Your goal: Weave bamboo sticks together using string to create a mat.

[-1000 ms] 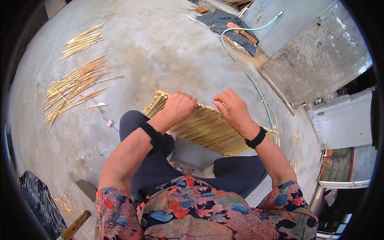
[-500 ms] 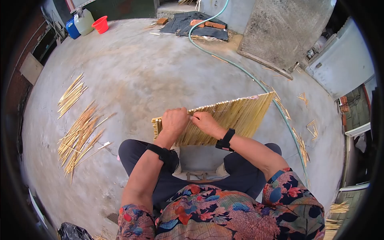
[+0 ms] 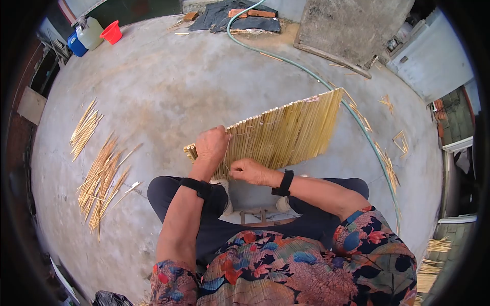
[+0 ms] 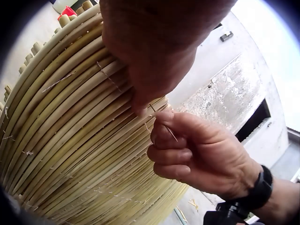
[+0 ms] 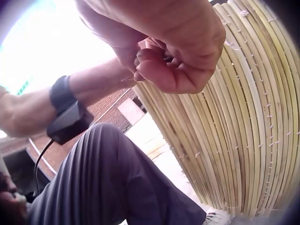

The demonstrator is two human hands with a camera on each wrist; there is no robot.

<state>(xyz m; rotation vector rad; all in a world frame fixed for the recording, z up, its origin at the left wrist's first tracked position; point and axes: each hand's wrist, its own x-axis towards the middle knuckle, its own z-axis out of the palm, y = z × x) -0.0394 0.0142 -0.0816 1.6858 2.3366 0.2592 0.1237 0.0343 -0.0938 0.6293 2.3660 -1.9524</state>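
A mat of straight pale-yellow stalks [image 3: 286,127], stitched across with thin thread, stands slanted before the person's knees. Over its upper edge near the left end, the left hand [image 3: 212,144] grips the stalks with curled fingers. Lower and nearer the body, the right hand [image 3: 252,172] pinches a thread that runs up the mat toward the left hand. In the left wrist view the thread [image 4: 172,133] shows between the right thumb and forefinger, close by the left fingertips. Rows of small stitches [image 5: 269,126] cross the stalks in the right wrist view.
Loose stalks lie in two piles [image 3: 104,186] on the concrete floor at left. A green hose [image 3: 357,120] curves behind and right of the mat, with scattered stalks beside it. Bricks [image 3: 260,14] on black sheeting, a red bucket [image 3: 111,33] and jugs stand farther back.
The right hand, first raised above the mat apart from the left, came in beside it, then moved down toward the body with the thread. The left hand keeps its grip. The head view tilted up.
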